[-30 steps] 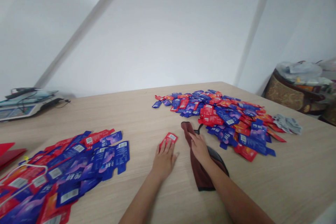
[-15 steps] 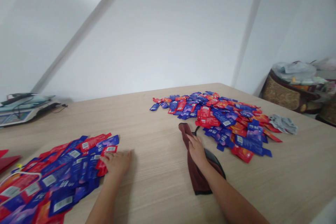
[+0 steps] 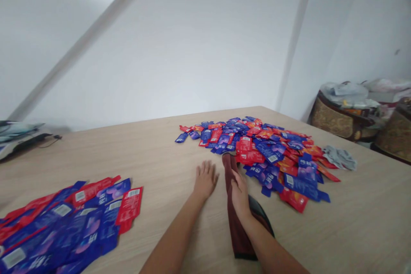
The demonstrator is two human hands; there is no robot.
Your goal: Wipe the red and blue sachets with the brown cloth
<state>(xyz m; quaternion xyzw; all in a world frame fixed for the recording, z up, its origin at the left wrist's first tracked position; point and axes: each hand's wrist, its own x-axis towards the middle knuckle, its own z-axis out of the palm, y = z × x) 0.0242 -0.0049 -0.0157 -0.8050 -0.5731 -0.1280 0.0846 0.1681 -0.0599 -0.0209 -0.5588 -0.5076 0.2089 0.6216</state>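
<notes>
My left hand (image 3: 206, 180) lies palm down on the wooden table (image 3: 150, 167), fingers spread and holding nothing. Just right of it, my right hand (image 3: 240, 192) has its fingers around the upper part of a maroon cloth item (image 3: 236, 229) with black edging. A dark rounded piece (image 3: 261, 212) shows beside the cloth, partly behind my right forearm; its kind is unclear. Beyond that hand spreads a loose pile of red and blue packets (image 3: 269, 156). At the lower left, more red and blue packets (image 3: 86, 218) lie overlapping, with a red packet (image 3: 130, 207) at their right edge.
A grey crumpled cloth (image 3: 340, 157) lies at the right end of the far pile. Flat items with a cord (image 3: 24, 137) sit at the far left. Behind the table is a white wall (image 3: 192, 51); patterned chairs (image 3: 334, 115) with plastic bags stand to the right.
My left hand has left the red packet on the left pile and moved right, close to the cloth item. My right hand now grips the cloth. The view has turned slightly right.
</notes>
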